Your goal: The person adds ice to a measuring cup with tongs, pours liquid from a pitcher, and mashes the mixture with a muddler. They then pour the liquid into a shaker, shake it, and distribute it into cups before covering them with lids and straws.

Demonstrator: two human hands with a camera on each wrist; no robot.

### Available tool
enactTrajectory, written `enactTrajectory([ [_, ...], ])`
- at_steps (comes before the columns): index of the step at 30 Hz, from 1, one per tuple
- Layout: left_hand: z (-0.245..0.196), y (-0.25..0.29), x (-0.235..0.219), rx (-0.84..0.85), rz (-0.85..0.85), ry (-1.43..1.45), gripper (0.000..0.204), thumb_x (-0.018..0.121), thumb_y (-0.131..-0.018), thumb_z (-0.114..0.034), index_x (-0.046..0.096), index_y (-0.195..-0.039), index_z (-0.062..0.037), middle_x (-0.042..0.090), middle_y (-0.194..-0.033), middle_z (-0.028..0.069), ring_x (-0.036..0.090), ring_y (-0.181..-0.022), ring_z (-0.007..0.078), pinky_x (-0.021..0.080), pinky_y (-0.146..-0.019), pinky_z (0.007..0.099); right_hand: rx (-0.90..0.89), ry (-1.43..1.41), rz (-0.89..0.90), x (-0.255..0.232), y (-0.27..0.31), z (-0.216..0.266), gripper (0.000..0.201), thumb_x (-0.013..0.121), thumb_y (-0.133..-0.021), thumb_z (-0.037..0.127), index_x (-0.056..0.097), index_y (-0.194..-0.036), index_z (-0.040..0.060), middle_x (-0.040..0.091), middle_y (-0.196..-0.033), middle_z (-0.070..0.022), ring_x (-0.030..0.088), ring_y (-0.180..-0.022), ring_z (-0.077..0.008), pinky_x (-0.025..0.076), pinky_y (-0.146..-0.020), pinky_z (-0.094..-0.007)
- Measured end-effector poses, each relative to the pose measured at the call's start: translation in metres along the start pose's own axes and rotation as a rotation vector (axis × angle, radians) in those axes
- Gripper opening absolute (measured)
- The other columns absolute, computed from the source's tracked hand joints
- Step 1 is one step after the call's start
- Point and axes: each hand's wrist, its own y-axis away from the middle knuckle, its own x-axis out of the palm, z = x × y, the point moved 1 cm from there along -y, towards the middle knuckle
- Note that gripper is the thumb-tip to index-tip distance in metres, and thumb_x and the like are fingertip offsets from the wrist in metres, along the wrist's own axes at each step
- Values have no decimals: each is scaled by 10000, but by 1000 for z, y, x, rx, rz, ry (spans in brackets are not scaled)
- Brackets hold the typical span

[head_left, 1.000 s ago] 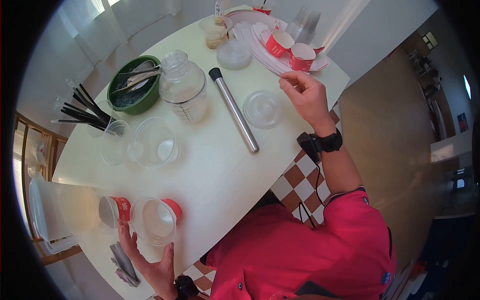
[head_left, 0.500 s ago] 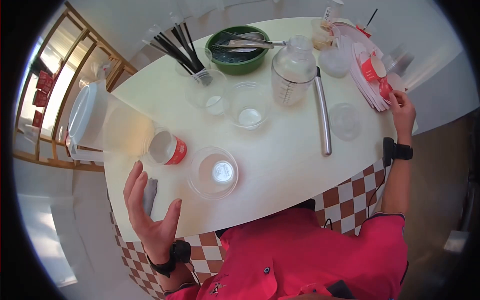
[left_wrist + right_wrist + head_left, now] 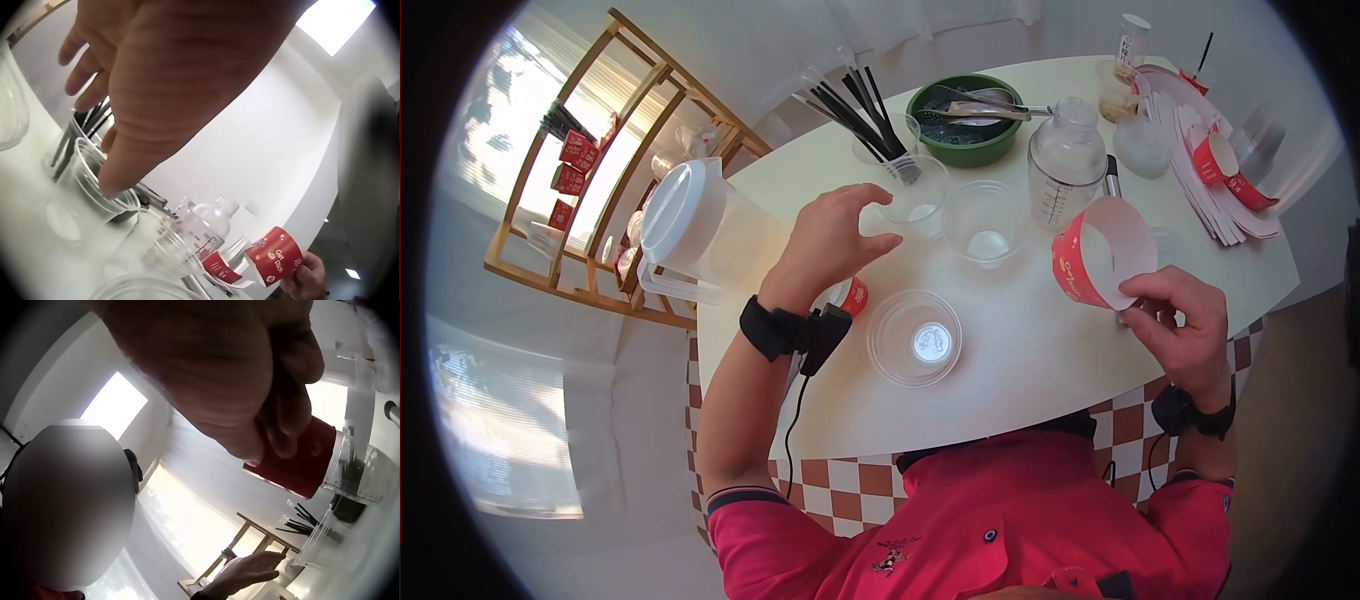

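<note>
My right hand (image 3: pixel 1185 325) pinches a red paper cup sleeve (image 3: pixel 1082 270) by its edge, thumb and fingers at the lower rim. The sleeve is a hollow ring, held raised over the table; white lettering shows on the sleeve (image 3: pixel 274 256) in the left wrist view. Fingers spread and bent a little, my left hand (image 3: pixel 825 240) hangs over the table with nothing in its grasp. Beyond its fingertips stands a clear plastic cup (image 3: pixel 915 192). Partly hidden below that wrist is a cup with a red sleeve (image 3: pixel 855 297). Another clear cup (image 3: pixel 915 338) stands nearer the person.
A third clear cup (image 3: pixel 985 225) stands mid-table beside a clear shaker (image 3: pixel 1065 165). Behind are a green basin (image 3: pixel 965 150) of utensils and black straws (image 3: pixel 870 115) in a cup. A lidded pitcher (image 3: pixel 710 225) is at left; flat sleeves (image 3: pixel 1195 185) lie at right.
My right hand took a red sleeve from the pile at right and brought it inward, opened into a ring. My left hand rose from the front left toward the clear cups. The view swung left.
</note>
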Motion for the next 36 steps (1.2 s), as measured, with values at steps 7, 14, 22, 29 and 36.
enactTrajectory([
  [7, 7, -20, 5, -154, 109, -69, 314, 823, -806, -336, 760, -980, -83, 737, -1037, 147, 682, -1005, 330, 537, -879, 423, -318, -120, 20, 38, -45, 16, 224, 804, -787, 29, 744, -1003, 45, 740, -903, -78, 693, -769, -226, 535, -672, -335],
  [14, 23, 40, -38, -111, -380, 93, 264, 844, -798, -221, 745, -973, -52, 730, -1123, 166, 681, -1108, 294, 529, -935, 403, -402, 21, 256, 82, -99, 19, 155, 746, -864, 197, 738, -956, 73, 739, -889, -67, 653, -823, -250, 532, -713, -383],
  [22, 23, 100, -58, -236, -648, 277, 268, 848, -813, -188, 742, -1023, -60, 706, -1259, 125, 670, -1145, 241, 525, -928, 372, -345, 234, 567, 160, -165, 13, 155, 738, -859, 235, 732, -898, 85, 740, -847, -102, 706, -837, -313, 538, -711, -422],
  [29, 23, 87, -39, -145, -574, 247, 245, 831, -832, -175, 739, -1021, -50, 703, -1268, 149, 652, -1216, 256, 506, -1017, 409, -292, 509, 805, 197, -179, 12, 204, 750, -853, 282, 746, -931, 94, 744, -881, -122, 705, -878, -340, 537, -771, -453],
  [36, 21, 68, -13, -116, -485, 193, 247, 844, -794, -164, 737, -978, -39, 704, -1234, 173, 630, -1245, 290, 481, -1051, 391, -361, 492, 737, 179, -161, 14, 250, 736, -864, 275, 753, -1069, 132, 751, -950, -90, 702, -955, -283, 456, -892, -396],
])
